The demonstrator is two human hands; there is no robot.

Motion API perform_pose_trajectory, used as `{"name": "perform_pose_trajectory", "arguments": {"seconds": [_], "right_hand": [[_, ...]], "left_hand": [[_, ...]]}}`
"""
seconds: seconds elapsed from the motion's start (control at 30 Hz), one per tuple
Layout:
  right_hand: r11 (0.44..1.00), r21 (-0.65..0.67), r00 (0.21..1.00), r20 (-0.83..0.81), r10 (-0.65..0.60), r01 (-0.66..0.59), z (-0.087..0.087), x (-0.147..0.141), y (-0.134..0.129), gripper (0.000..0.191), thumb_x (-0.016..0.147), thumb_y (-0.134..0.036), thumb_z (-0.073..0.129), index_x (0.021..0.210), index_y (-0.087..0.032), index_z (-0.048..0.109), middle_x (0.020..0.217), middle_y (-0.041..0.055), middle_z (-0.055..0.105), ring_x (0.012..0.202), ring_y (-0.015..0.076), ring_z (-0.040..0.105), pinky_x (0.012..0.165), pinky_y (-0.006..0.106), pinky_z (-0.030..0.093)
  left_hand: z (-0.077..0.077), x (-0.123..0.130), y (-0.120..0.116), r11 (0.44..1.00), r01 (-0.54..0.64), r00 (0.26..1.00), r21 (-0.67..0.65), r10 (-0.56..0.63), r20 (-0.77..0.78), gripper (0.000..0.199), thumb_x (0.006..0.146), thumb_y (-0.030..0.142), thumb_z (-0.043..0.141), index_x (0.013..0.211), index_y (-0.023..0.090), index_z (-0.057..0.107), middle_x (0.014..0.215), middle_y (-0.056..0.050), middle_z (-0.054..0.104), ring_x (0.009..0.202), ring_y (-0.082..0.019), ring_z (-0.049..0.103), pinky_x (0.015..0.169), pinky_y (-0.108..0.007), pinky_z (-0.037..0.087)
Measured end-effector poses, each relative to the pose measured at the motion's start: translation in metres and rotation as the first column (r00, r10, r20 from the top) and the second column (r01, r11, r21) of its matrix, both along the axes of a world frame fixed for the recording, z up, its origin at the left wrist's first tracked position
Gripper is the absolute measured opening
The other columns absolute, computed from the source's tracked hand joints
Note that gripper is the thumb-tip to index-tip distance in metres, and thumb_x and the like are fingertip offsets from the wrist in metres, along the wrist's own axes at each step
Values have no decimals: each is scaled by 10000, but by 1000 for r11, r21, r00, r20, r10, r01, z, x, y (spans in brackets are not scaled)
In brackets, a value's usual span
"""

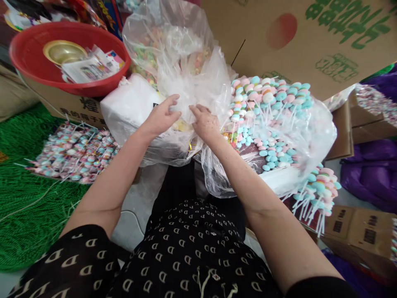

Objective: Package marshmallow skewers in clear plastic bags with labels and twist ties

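Item 1: clear plastic bag [184,78], holding multicoloured candies. It stands at the centre of the work surface, long axis running away from the wearer, bulky upper end at the far side, crumpled near end towards the body. Which end is its mouth cannot be told.

Surroundings: at left, a red basin [25,54] containing a brass-coloured bowl [65,53] and printed packets [88,69]; below it, a pile of wrapped candy sticks [77,153] beside green cords [18,174]. Just beside the bag at left, a white bundle [127,101] in film. At right, marshmallow sticks [266,93], partly under plastic film. Behind, a large carton [248,37] with green print closes off the far right. Further right, purple bags [369,176].

Grip: left hand [164,116], thumb and fingers parted, the gap bare; right hand [204,122], fingers loosely bent, whether any film is pinched cannot be told. The bag lies directly before both hands, extending beyond the fingertips and between them; contact at the left cannot be told.
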State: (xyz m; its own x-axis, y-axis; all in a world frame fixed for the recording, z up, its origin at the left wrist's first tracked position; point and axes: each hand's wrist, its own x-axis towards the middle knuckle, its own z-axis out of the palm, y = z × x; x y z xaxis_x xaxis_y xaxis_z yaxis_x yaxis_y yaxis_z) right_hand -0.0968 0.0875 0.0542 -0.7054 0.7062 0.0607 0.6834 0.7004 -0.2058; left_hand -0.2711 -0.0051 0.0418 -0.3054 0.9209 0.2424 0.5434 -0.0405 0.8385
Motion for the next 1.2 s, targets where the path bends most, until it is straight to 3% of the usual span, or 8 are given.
{"name": "perform_pose_trajectory", "arguments": {"seconds": [0.1,0.2,0.37,0.63,0.83,0.93,1.07,1.2], "right_hand": [[999,25,999,-23,-46,47,-6,0,13,695,884,-85,512,1565,-221,542,1614,141,565,1451,374,547,1120,585,550],[994,35,992,-81,-98,101,-16,2,31,701,875,-83,494,1558,-232,557,1606,127,582,1476,374,531,1145,596,528],[994,-2,983,-148,-111,112,-26,8,48,666,889,-91,464,1534,-196,592,1543,132,647,1449,363,564,1195,604,488],[989,-13,983,-109,-146,145,-28,8,50,670,894,-90,462,1545,-200,577,1560,117,628,1404,332,612,1195,552,507],[985,2,984,-28,-173,173,-18,3,33,698,877,-68,490,1561,-190,558,1554,154,620,1408,354,598,1175,548,515],[993,15,993,-3,-115,115,-15,4,21,704,877,-98,530,1576,-183,534,1576,172,590,1414,378,586,1176,565,513],[999,-53,999,-53,-10,7,-16,11,18,726,878,-146,573,1599,-132,486,1624,181,541,1500,365,513,1255,548,446],[990,-130,970,-241,31,-64,-15,23,24,767,863,-236,661,1604,-164,476,1683,150,481,1570,332,445,1319,536,363]], "left_hand": [[6,18,-42,989,107,972,-106,-126,-196,619,979,408,582,1555,188,526,1532,-139,628,1338,-304,654,1165,-492,517],[-4,45,-78,948,214,848,-237,-300,-436,742,954,526,673,1562,125,526,1652,-209,507,1549,-383,461,1302,-545,342],[-36,63,-99,944,69,745,-324,-264,-612,786,917,405,764,1610,165,482,1715,-211,415,1609,-415,362,1315,-597,284],[-48,53,-92,978,81,747,-192,-188,-637,426,1031,219,535,1429,221,684,1490,-157,680,1478,-353,554,1265,-605,368],[-57,49,-78,991,81,804,-106,-128,-581,375,1022,154,491,1253,231,776,1324,-125,774,1368,-303,645,1224,-583,424],[-60,49,-70,997,51,822,-58,-75,-565,362,1012,132,469,1179,198,783,1216,-122,803,1255,-281,702,1205,-532,447],[-55,43,-54,1000,-18,845,-20,5,-535,355,1010,143,445,1177,155,759,1106,-140,801,1094,-275,731,1105,-464,519],[-39,20,-25,987,-163,871,-5,141,-471,386,1010,153,419,1259,156,713,1194,-154,773,1139,-286,713,1033,-422,548]]}}
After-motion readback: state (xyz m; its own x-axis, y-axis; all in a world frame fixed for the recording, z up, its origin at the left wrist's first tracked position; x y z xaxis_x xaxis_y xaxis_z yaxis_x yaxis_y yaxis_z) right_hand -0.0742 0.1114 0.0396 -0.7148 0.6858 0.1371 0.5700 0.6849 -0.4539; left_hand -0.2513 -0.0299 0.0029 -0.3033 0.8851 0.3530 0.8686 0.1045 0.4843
